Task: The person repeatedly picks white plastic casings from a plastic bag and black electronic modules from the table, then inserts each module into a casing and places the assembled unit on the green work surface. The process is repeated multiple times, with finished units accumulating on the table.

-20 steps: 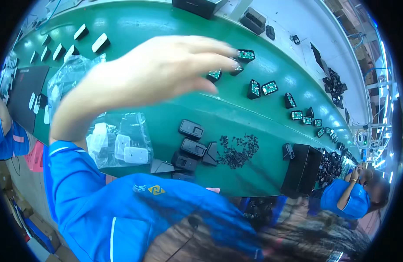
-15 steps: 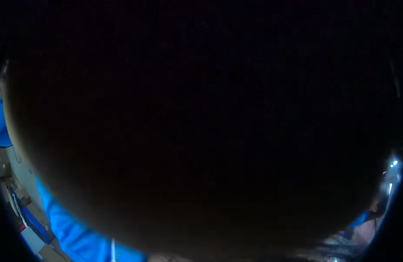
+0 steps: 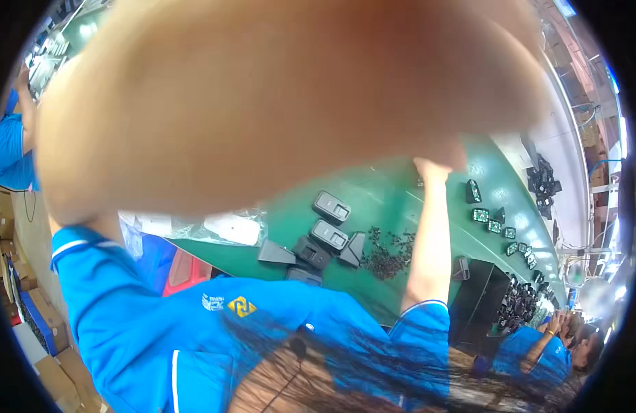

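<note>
Very close to the camera, my left hand [image 3: 263, 103] fills the upper part of the view as a soft blur, so its fingers cannot be made out. My right hand [image 3: 436, 164] reaches over the green table, partly covered by that blur, its fingers hidden. Several dark grey plastic casings [image 3: 330, 208] lie between my arms, with black wedge-shaped parts [image 3: 277, 253] beside them. A scatter of small dark pieces [image 3: 387, 256], perhaps screws, is left of my right forearm. To the right of that forearm, small units with green circuit boards [image 3: 480, 215] stand in a loose row.
White items in clear plastic [image 3: 232, 228] lie at the table's left edge, near a red object [image 3: 186, 272]. A black box [image 3: 475, 303] and a heap of black parts [image 3: 521, 303] are at right. Co-workers sit left [image 3: 12, 148] and right [image 3: 538, 351]. Cardboard boxes [image 3: 56, 375] stand lower left.
Earlier, something dark covered nearly the whole view. The cover has lifted upward, so the table, the parts and my arms now show below my blurred left hand.
</note>
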A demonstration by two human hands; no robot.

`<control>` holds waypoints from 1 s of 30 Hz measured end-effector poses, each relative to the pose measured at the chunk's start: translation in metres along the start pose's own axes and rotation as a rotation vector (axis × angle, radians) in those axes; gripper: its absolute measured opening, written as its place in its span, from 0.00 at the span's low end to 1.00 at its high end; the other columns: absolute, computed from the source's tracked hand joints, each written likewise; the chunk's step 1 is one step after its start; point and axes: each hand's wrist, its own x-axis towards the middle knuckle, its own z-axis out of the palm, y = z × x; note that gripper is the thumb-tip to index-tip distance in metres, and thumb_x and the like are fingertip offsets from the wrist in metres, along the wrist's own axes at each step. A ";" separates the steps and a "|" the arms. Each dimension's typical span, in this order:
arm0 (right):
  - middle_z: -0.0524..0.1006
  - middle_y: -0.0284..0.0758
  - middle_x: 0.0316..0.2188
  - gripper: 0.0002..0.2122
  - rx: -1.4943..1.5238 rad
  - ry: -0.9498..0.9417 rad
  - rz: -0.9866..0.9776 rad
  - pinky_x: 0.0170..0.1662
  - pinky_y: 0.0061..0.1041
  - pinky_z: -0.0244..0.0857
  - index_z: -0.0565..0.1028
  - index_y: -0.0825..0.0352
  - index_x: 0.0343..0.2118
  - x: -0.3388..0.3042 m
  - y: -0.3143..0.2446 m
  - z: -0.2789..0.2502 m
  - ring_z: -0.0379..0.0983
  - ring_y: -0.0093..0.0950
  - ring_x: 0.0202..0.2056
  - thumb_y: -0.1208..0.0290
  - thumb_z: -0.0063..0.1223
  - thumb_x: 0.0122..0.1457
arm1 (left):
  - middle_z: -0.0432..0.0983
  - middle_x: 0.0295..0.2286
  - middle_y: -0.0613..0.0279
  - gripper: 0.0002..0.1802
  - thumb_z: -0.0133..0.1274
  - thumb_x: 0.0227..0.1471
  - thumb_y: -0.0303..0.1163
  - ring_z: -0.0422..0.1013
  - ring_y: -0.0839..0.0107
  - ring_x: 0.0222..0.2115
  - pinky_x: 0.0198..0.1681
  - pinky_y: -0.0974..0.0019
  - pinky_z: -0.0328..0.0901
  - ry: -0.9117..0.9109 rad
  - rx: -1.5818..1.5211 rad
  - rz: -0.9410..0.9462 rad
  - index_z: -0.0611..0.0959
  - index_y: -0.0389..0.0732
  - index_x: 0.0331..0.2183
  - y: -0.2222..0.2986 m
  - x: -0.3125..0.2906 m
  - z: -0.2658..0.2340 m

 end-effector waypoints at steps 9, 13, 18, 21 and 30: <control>0.61 0.46 0.52 0.29 0.197 0.124 -0.434 0.47 0.36 0.67 0.69 0.46 0.52 0.047 -0.027 -0.025 0.71 0.45 0.44 0.67 0.58 0.42 | 0.52 0.57 0.42 0.46 0.59 0.40 0.55 0.52 0.44 0.57 0.54 0.42 0.56 -0.243 0.233 -0.789 0.59 0.58 0.59 -0.098 -0.158 0.207; 0.61 0.46 0.54 0.40 -0.273 -0.022 -0.577 0.49 0.38 0.66 0.57 0.35 0.59 0.051 -0.073 -0.064 0.69 0.43 0.47 0.70 0.61 0.41 | 0.48 0.59 0.43 0.46 0.55 0.40 0.62 0.45 0.41 0.59 0.52 0.30 0.50 -0.327 0.232 -0.857 0.58 0.62 0.59 -0.101 -0.123 0.262; 0.62 0.49 0.54 0.40 -0.306 -0.363 -0.542 0.52 0.36 0.64 0.57 0.35 0.59 0.086 -0.094 -0.044 0.69 0.44 0.49 0.62 0.65 0.40 | 0.56 0.56 0.48 0.39 0.54 0.39 0.64 0.53 0.46 0.56 0.48 0.27 0.51 -0.359 0.388 -0.833 0.69 0.64 0.53 -0.113 -0.097 0.304; 0.67 0.49 0.50 0.35 -0.186 -0.353 -0.534 0.52 0.37 0.64 0.59 0.39 0.58 0.094 -0.100 -0.037 0.68 0.44 0.49 0.57 0.62 0.44 | 0.63 0.51 0.53 0.34 0.55 0.40 0.61 0.59 0.53 0.52 0.47 0.31 0.54 -0.533 0.331 -0.856 0.73 0.63 0.50 -0.118 -0.100 0.306; 0.74 0.44 0.44 0.23 0.044 -0.114 -0.489 0.47 0.36 0.66 0.66 0.49 0.53 0.085 -0.088 -0.011 0.73 0.41 0.43 0.63 0.56 0.52 | 0.70 0.30 0.57 0.26 0.58 0.47 0.46 0.71 0.60 0.28 0.33 0.52 0.70 0.324 -0.210 -1.160 0.73 0.49 0.47 -0.175 -0.147 0.290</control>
